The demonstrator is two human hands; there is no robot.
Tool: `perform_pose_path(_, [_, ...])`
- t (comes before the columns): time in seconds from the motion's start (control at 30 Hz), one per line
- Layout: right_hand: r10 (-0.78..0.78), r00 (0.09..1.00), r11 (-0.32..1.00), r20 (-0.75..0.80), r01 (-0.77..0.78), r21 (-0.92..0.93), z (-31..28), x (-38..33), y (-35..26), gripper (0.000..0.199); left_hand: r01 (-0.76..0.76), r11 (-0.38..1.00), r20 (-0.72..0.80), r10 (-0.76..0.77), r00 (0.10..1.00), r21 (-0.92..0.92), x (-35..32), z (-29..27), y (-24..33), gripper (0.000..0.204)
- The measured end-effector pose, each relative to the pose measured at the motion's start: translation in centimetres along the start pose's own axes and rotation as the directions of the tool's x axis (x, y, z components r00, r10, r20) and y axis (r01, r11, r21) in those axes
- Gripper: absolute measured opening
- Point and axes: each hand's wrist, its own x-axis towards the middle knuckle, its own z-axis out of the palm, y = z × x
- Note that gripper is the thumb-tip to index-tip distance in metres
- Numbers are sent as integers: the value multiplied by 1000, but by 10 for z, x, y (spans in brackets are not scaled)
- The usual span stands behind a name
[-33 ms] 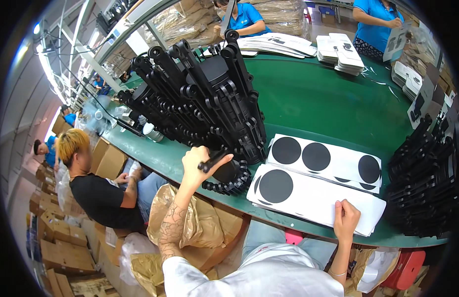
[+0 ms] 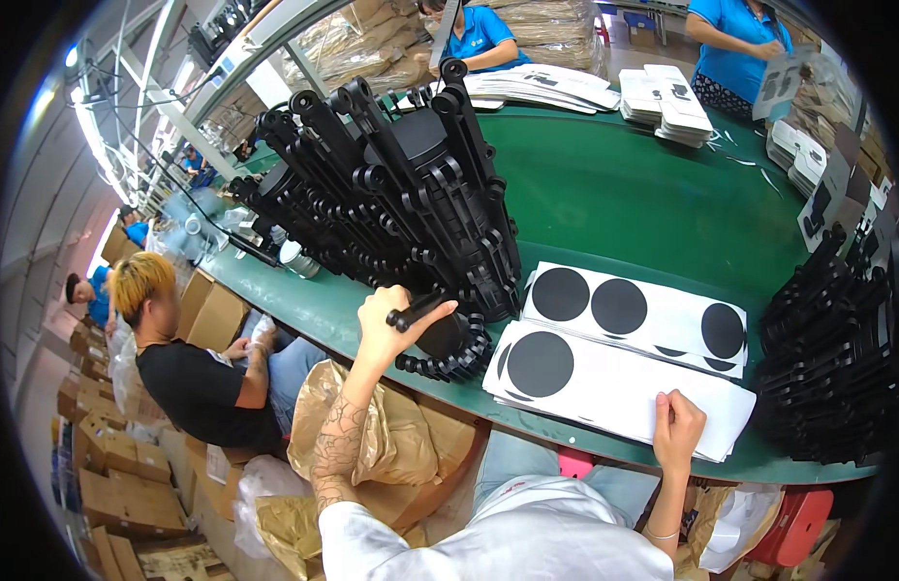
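My left hand (image 2: 384,324) is closed around a black jointed stand (image 2: 403,320) at the table's front edge, the thumb stretched along it. A dark round face (image 2: 442,336) shows just below that thumb. My right hand (image 2: 678,426) rests with curled fingers on the front stack of white sheets (image 2: 614,402). Whether anything is in those fingers is hidden. One black disc (image 2: 541,364) lies at the left end of this stack. Just behind it, another white sheet stack (image 2: 663,324) bears three large black discs (image 2: 619,306).
A tall pile of black jointed stands (image 2: 420,194) rises behind my left hand. More black parts (image 2: 837,358) crowd the table's right end. White card stacks (image 2: 666,105) lie across the green table (image 2: 604,194). A seated person (image 2: 202,378) is at my left; others work opposite.
My two hands and the things by them stay put. At the far right, the person opposite has shifted a flat package slightly. The seated person's hands moved a little.
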Motion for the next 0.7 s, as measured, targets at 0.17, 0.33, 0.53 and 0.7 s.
perform_pose_path(0.17, [-10,1000,1000,-2,10,-27,0,-1,2,36,-87,986,-42,82,996,-140,3,8,-12,66])
perform_pose_path(0.33, [-21,1000,1000,-10,21,-19,1,-1,0,35,-334,825,-202,269,942,-456,8,10,-29,39])
perform_pose_path(0.53, [-42,999,999,-14,42,-15,2,-1,1,34,-147,785,-10,177,984,-602,7,-1,-27,28])
perform_pose_path(0.7, [-39,999,998,1,39,-57,0,0,-1,35,-236,741,-137,194,972,-629,10,1,-20,19])
